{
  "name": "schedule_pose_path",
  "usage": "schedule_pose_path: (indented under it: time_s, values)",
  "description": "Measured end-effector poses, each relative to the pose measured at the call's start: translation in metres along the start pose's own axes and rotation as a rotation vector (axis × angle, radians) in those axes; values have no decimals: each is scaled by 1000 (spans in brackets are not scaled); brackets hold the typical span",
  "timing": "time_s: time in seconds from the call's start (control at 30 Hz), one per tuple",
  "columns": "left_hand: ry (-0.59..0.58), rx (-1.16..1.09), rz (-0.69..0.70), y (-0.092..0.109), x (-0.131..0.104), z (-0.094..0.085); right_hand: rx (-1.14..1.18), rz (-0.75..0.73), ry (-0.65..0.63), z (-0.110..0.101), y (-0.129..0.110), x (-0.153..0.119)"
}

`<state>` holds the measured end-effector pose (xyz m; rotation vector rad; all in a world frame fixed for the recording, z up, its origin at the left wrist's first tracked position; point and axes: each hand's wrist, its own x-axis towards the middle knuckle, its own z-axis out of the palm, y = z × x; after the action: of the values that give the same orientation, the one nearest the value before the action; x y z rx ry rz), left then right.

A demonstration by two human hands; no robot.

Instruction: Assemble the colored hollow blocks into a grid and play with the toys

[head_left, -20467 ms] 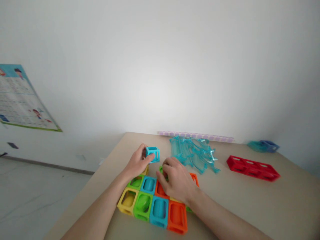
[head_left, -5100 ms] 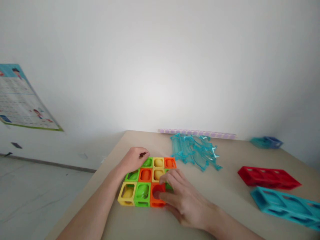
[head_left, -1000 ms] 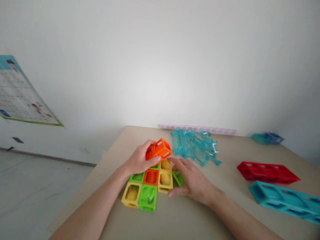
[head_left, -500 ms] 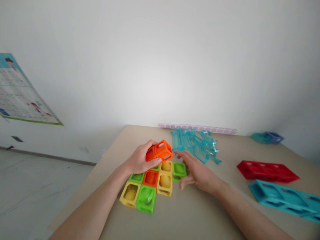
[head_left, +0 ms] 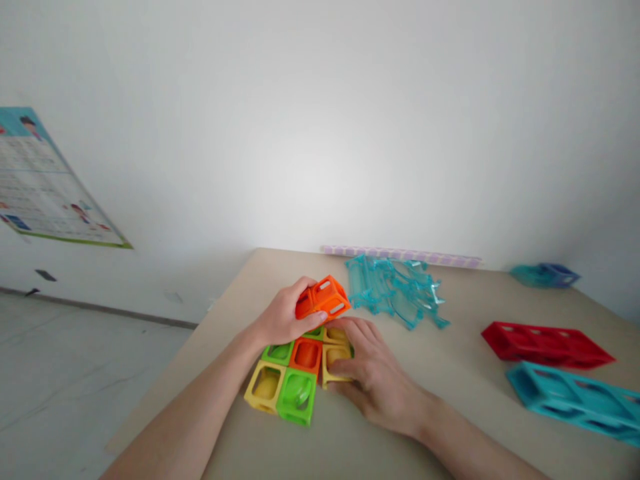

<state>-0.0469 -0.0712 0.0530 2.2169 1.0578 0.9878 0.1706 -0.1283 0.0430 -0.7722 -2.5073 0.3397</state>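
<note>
Blocks in orange [head_left: 327,299] fill my left hand [head_left: 286,312], which I should hold clear while my right hand [head_left: 379,377], curled around the yellow pair [head_left: 338,352], grips its sides evenly.

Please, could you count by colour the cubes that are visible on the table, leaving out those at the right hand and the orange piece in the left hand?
Yellow cube: 1
Green cubes: 3
Orange cube: 1
Total: 5
One green cube shows only partly, by the left hand; more may be hidden.
</note>
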Motion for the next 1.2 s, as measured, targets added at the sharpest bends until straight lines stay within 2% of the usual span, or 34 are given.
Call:
schedule_pose_path:
  time_s: [0.17,0.3,0.57,0.77,1.0,1.07,1.2]
  values:
    - [-12,0,6,-2,0,0,-17,-80,-54,-16,4,-4]
    - [-16,7,2,-1,0,0,-46,-77,-107,-27,8,-5]
    - [5,47,-4,-3,0,0,-46,-46,-105,-42,30,-10]
    - [32,31,-24,-3,0,0,-43,-73,-1,-36,28,-11]
    - [37,28,-42,-5,1,2,51,-64,264,-28,26,-9]
    - [42,23,-40,-5,1,2,-20,-61,202,-24,15,-5]
    - [52,41,-36,-3,1,2,-150,-49,-9,-13,-9,6]
